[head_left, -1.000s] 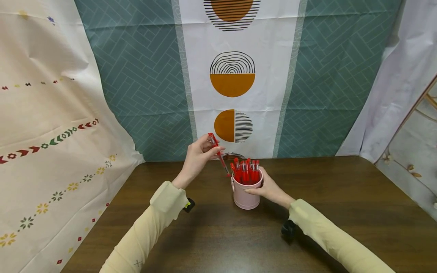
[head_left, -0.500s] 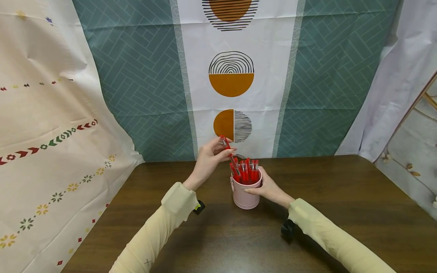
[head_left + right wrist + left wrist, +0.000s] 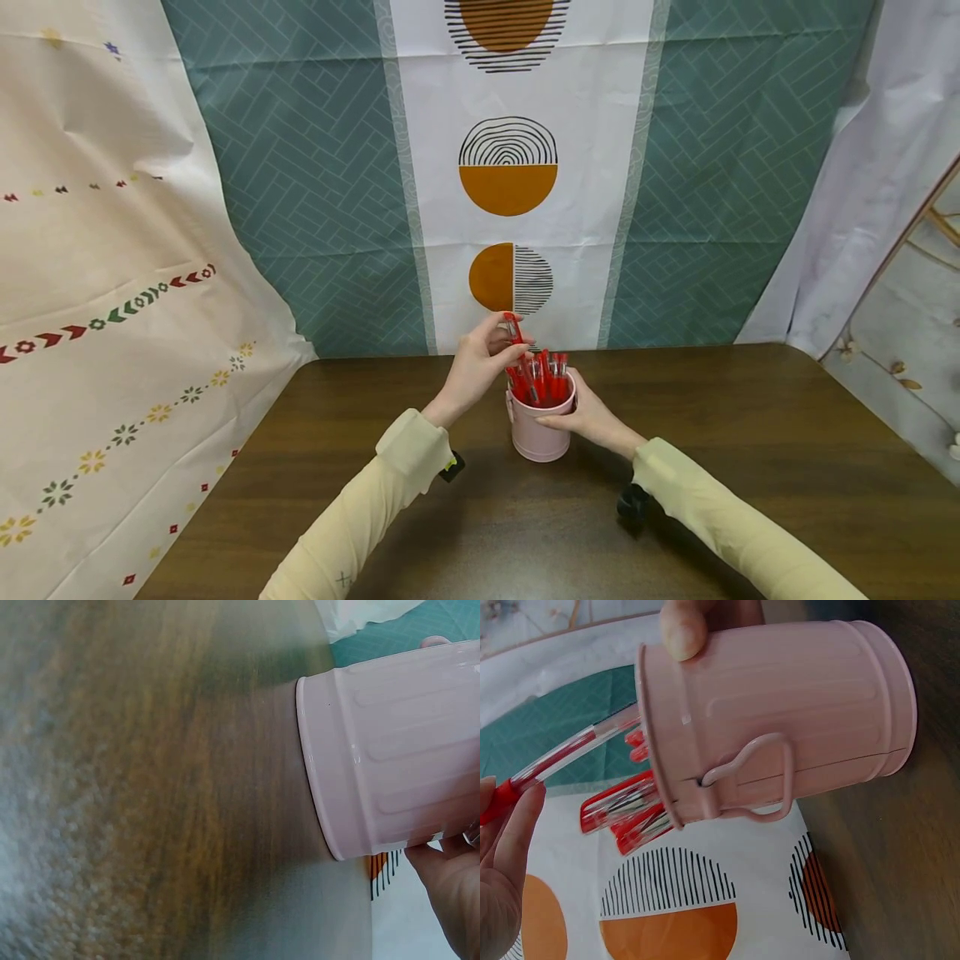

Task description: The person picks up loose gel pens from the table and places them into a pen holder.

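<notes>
My left hand (image 3: 480, 367) pinches a red pen (image 3: 515, 331) by its upper end, tilted over the pink metal bucket (image 3: 542, 438). In the left wrist view this pen's (image 3: 566, 754) lower end passes behind the bucket's rim. Its barrel is clear with a red core. Several red-capped pens (image 3: 551, 379) stand in the bucket, their lower parts hidden by its wall. My right hand (image 3: 595, 417) grips the bucket from the right, thumb across the front near the rim. A small looped handle (image 3: 784, 784) juts from the bucket's side.
The bucket stands on a dark brown wooden table (image 3: 510, 542), near its back edge. Behind it hangs a green and white patterned cloth (image 3: 337, 208). A cream embroidered cloth (image 3: 135, 333) drapes along the left side, and a white curtain (image 3: 832, 225) hangs at the right.
My left hand has moved right and slightly down with the pen, bringing it from left of the bucket to over its mouth. The right hand and bucket have stayed in place.
</notes>
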Available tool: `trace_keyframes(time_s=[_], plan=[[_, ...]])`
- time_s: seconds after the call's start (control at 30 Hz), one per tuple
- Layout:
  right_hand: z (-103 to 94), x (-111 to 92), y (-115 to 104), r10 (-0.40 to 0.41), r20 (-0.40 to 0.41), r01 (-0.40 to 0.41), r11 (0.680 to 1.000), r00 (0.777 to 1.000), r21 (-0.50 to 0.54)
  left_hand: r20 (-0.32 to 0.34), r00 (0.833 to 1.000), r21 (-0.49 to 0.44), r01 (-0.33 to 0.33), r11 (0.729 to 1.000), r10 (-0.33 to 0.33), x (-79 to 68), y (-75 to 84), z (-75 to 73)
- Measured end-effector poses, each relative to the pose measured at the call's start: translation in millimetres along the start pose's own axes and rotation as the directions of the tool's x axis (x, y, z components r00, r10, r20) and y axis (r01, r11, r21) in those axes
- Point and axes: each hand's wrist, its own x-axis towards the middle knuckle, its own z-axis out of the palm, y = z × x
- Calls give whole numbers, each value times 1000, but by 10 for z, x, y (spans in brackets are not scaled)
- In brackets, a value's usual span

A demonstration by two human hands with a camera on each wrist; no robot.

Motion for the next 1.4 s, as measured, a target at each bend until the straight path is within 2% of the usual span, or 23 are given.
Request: trace_keyframes(time_s=[0.37,0.6,0.77,0.87,1.0,1.13,1.2,1.33,1.4], plan=[[-4,14,15,-18,2,18,1000,1000,-1,35,999,69,-20,997,18,-22,-53,47],[1,8,-2,-11,7,11,1000,1000,9,34,998,133,-66,989,62,-18,-385,75],[4,0,-15,6,5,-6,1000,1000,-5,41,998,189,-61,980,54,-50,-466,112],[7,-6,-15,11,7,-11,1000,1000,-16,60,996,246,-85,965,72,-64,-484,132],[10,-12,-7,3,3,-3,1000,1000,-26,85,988,322,-149,935,129,-70,-491,152],[12,-12,0,-10,-2,10,1000,1000,-26,89,983,396,-185,899,163,-81,-492,163],[11,-13,-1,-11,-2,11,1000,1000,-21,75,979,469,-202,860,189,-89,-492,167],[8,-12,-2,-8,-1,8,1000,1000,-15,40,962,616,-236,752,269,-98,-487,173],[7,-10,-6,-4,1,4,1000,1000,-15,21,955,656,-236,717,295,-100,-491,176]])
